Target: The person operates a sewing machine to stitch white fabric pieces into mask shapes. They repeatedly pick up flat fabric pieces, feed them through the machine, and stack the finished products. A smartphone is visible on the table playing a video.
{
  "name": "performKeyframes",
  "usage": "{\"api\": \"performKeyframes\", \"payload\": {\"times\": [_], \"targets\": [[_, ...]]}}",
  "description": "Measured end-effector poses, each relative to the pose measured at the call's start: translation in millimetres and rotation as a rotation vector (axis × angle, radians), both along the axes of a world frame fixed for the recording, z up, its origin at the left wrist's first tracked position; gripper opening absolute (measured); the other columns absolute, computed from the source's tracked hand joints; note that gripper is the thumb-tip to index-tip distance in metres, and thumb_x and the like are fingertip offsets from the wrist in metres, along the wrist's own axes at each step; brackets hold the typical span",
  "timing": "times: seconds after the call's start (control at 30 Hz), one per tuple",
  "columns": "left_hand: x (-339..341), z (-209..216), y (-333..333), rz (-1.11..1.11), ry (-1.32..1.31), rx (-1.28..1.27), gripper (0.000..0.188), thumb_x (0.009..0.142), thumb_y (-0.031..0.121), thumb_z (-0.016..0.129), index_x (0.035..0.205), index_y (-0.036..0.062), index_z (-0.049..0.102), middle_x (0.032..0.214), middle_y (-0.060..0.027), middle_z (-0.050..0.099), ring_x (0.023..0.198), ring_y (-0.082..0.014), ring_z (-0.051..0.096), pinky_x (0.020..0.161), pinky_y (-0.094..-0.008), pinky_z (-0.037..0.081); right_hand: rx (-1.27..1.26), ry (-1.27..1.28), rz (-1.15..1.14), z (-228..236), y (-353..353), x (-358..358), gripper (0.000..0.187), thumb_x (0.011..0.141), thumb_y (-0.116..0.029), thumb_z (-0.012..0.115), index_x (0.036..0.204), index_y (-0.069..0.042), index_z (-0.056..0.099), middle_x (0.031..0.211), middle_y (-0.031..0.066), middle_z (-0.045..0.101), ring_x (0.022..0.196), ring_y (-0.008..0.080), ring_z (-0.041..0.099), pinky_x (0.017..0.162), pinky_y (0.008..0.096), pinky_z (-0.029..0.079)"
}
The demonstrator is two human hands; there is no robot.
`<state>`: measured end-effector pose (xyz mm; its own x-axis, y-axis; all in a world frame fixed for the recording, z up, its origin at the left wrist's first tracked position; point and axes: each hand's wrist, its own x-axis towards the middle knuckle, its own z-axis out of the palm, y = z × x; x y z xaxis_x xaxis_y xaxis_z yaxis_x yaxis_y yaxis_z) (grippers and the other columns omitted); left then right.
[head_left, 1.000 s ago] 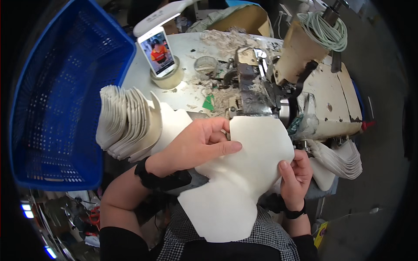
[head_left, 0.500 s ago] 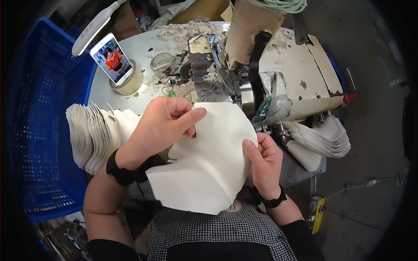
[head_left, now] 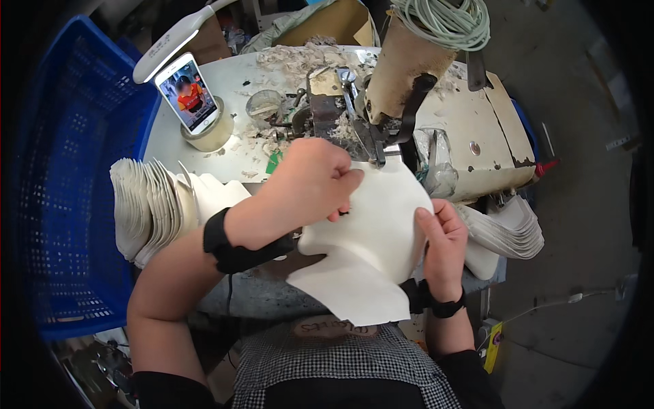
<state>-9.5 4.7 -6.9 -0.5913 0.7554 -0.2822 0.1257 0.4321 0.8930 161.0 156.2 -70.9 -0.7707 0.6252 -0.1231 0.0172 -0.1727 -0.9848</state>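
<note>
A pale, curved sheet [head_left: 381,232] that looks like cut leather spans both my hands, its far edge at the presser foot [head_left: 379,158] of a soiled skiving-type machine [head_left: 402,75]. My left hand [head_left: 310,180] is closed on the sheet's left side, thumb on top. On the right side, my right hand [head_left: 444,235] pinches the curved edge between thumb and fingers. The sheet's lower flap hangs toward my checked apron [head_left: 306,361]. Beside my left forearm stands a stack of similar pale pieces [head_left: 146,211]; another fanned stack [head_left: 507,228] lies right of my right hand.
A blue perforated crate [head_left: 75,273] stands at the left. On the table [head_left: 163,136] a phone [head_left: 187,95] leans in a round holder, under a white lamp [head_left: 174,44]. Fluffy scraps [head_left: 293,65] lie around the machine. Coiled pale tubing [head_left: 443,24] tops it.
Both hands have shifted right with the sheet, and its far edge now meets the presser foot. My left hand has turned further over it. The whole view has also shifted slightly.
</note>
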Motion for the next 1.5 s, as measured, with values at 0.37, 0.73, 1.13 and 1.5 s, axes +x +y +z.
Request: {"api": "performKeyframes", "payload": {"times": [0.37, 0.73, 1.13, 1.5], "targets": [[20, -41, 6, -0.375, 0.843, 0.446, 0.023, 0.081, 0.022, 0.067, 0.088, 0.0002, 0.062, 0.071, -0.0125, 0.059, 0.068, -0.0273, 0.059, 0.068, -0.0372, 0.048, 0.163, 0.209, -0.099, 17, 23, 19, 0.007, 0.090, -0.006, 0.060, 0.093, -0.001, 0.057, 0.082, -0.0001, 0.062, 0.071, 0.0024, 0.053, 0.068, 0.0167, 0.041], [-35, 24, -6, -0.611, 0.326, 0.017, 0.028, 0.077, 0.027, 0.072, 0.081, 0.0006, 0.064, 0.072, -0.0111, 0.062, 0.064, -0.0196, 0.058, 0.062, -0.0296, 0.045, 0.095, 0.208, -0.058, 17, -35, 38, 0.054, 0.087, -0.004, 0.060, 0.135, 0.003, 0.036, 0.109, 0.0150, 0.063, 0.096, 0.0134, 0.060, 0.086, 0.0254, 0.043], [-76, 25, 1, -0.725, 0.587, -0.016, 0.011, 0.072, 0.015, 0.072, 0.078, 0.0056, 0.070, 0.073, -0.0081, 0.065, 0.073, -0.0254, 0.060, 0.065, -0.0348, 0.046, 0.206, 0.090, 0.506, 12, -57, 16, 0.042, 0.089, -0.001, 0.059, 0.130, -0.001, 0.053, 0.101, 0.0106, 0.067, 0.072, 0.0061, 0.058, 0.065, 0.0204, 0.047], [-93, 35, 22, -0.780, 0.663, -0.186, 0.013, 0.068, 0.018, 0.072, 0.073, 0.0063, 0.070, 0.070, -0.0069, 0.062, 0.073, -0.0253, 0.057, 0.069, -0.0356, 0.044, -0.248, 0.265, 0.689, 4, -79, -5, 0.063, 0.094, 0.001, 0.051, 0.149, -0.006, 0.021, 0.115, 0.0023, 0.055, 0.084, 0.0025, 0.047, 0.076, 0.0171, 0.041]]}}
